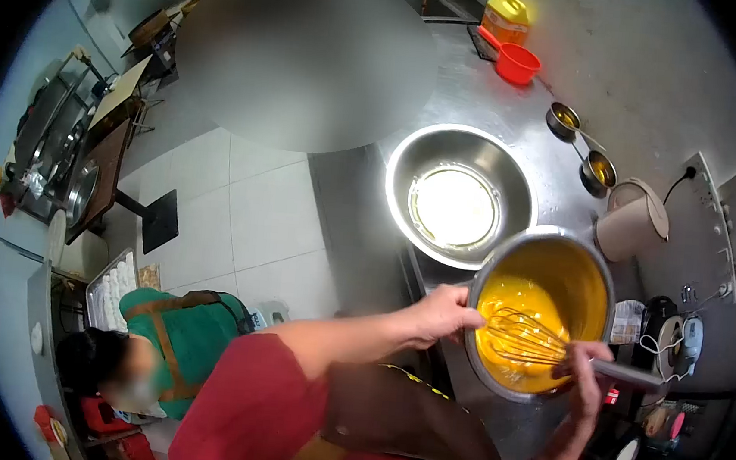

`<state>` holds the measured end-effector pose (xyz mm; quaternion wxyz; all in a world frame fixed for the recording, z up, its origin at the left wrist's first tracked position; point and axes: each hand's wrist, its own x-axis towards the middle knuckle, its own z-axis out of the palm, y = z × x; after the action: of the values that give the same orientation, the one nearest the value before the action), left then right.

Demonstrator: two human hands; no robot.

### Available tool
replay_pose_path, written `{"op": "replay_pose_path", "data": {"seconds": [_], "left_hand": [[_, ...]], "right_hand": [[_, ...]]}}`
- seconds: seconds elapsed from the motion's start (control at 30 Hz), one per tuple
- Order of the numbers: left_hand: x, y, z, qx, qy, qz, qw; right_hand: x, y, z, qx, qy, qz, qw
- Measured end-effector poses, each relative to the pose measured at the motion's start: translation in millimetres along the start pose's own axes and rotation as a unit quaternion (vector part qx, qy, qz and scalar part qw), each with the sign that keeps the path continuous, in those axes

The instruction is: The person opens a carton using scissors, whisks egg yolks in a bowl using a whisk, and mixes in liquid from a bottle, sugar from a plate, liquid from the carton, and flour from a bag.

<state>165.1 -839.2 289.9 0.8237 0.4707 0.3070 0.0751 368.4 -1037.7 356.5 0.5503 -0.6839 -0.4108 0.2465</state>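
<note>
A deep steel bowl (pixel 599 278) of yellow liquid, which looks like beaten egg (pixel 517 315), is on the counter in front of me. My left hand (pixel 446 316) is closed on the bowl's left rim, thumb over the edge. In my right hand (pixel 584 368) is a wire whisk (pixel 528 336), its wires down in the yellow liquid and its thick grey handle pointing right. Just beyond stands a wide steel basin (pixel 400 202) with a little clear liquid and a bright glare at its bottom.
Two ladles (pixel 564 117) with amber liquid, a beige kettle (pixel 632 221), a red dipper (pixel 518 63) and a yellow jug (pixel 506 18) stand along the wall. A power strip (pixel 718 227) is mounted there. At lower left is another person in green (pixel 195 337). A grey blur hides the upper middle.
</note>
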Motion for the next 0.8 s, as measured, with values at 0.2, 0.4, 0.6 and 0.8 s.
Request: {"op": "replay_pose_path", "data": {"seconds": [0.2,0.4,0.6,0.8], "left_hand": [[-65,73,-108,-0.062,0.079,0.093,0.991],[-107,84,-252,-0.173,0.214,0.146,0.950],[-123,67,-371,-0.220,0.315,0.205,0.900],[-109,63,-507,-0.316,0.475,0.181,0.801]], "right_hand": [[110,-72,133,-0.108,0.045,-0.215,0.970],[192,-90,315,-0.126,-0.222,-0.311,0.915],[292,-32,503,-0.129,-0.231,-0.268,0.926],[373,-38,639,-0.041,-0.494,-0.087,0.864]]}}
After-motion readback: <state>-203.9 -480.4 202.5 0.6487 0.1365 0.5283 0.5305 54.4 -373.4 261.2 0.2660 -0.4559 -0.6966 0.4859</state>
